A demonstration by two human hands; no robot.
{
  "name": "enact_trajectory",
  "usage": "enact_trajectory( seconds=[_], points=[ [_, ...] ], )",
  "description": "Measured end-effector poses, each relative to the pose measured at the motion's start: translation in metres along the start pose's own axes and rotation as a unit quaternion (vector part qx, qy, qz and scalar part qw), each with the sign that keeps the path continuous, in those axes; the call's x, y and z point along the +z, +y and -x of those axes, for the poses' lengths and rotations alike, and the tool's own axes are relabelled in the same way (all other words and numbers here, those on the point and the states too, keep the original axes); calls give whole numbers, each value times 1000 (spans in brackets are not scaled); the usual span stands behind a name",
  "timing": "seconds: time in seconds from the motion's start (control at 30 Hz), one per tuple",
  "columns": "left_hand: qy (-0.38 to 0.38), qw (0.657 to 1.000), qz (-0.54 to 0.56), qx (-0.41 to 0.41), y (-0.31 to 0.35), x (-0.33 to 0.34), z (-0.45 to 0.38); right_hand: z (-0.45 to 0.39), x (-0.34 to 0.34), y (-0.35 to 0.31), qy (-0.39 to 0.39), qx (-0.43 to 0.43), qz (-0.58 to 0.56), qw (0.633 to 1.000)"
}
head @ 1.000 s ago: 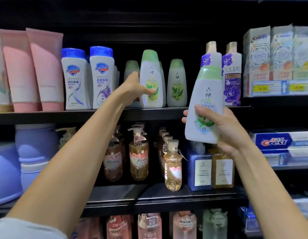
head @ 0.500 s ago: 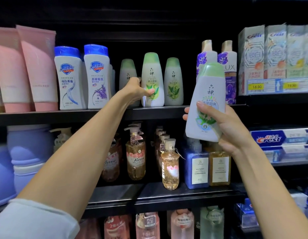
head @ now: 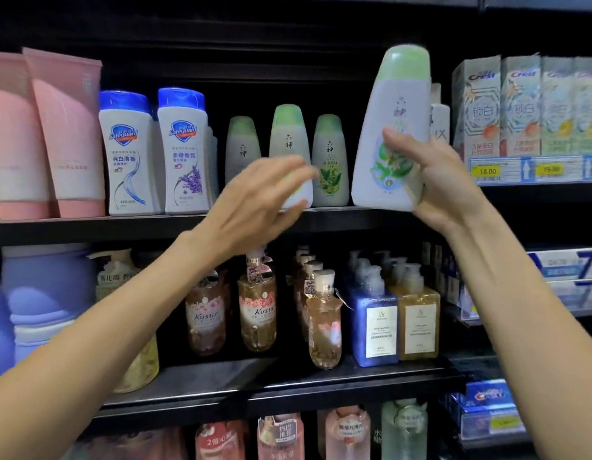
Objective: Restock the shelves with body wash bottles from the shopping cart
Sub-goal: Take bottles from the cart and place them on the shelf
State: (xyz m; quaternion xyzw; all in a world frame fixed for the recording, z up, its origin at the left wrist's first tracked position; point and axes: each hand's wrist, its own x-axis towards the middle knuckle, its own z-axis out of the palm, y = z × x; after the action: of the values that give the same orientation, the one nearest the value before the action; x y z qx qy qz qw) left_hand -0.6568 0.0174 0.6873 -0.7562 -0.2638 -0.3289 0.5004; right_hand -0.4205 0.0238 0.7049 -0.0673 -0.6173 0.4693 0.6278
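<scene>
Pulled my left hand back off the green-capped bottles on the shelf since a second ago, so it's loose in front of them now, fingers relaxed and holding nothing, a bit blurry from moving. Going left to right along that shelf: pink tubes, two blue-capped Safeguard bottles, then the three matching green-capped ones I was just nudging. Right of those, my right hand has lifted the new body wash bottle from below shelf level to right at it. I'm gripping it around the lower half, thumb across the label, cap up, tilted slightly left. Its base sits about level with the shelf edge, just beside the rightmost green bottle. Looks like the gap's been sorted and the bottle's ready to slide in next to its siblings. Toothpaste boxes are further right.
</scene>
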Motion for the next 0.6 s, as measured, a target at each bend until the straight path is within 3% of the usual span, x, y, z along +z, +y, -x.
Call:
enact_trajectory(
  seconds=[0.07, 0.13, 0.37, 0.6],
  points=[
    [-54, 993, -53, 89, 2, 1, 13, -18, 10, -1, -5, -16, 24, 1000],
    [-80, 987, -73, 119, -1, 4, 19, -34, 20, 2, 6, -16, 62, 998],
    [-84, 987, -44, 127, -4, 6, 25, -61, 30, 31, 35, -8, 251, 967],
    [-81, 989, -43, 118, -1, 5, 27, -59, 29, 40, -1, 21, 223, 975]
  ],
)
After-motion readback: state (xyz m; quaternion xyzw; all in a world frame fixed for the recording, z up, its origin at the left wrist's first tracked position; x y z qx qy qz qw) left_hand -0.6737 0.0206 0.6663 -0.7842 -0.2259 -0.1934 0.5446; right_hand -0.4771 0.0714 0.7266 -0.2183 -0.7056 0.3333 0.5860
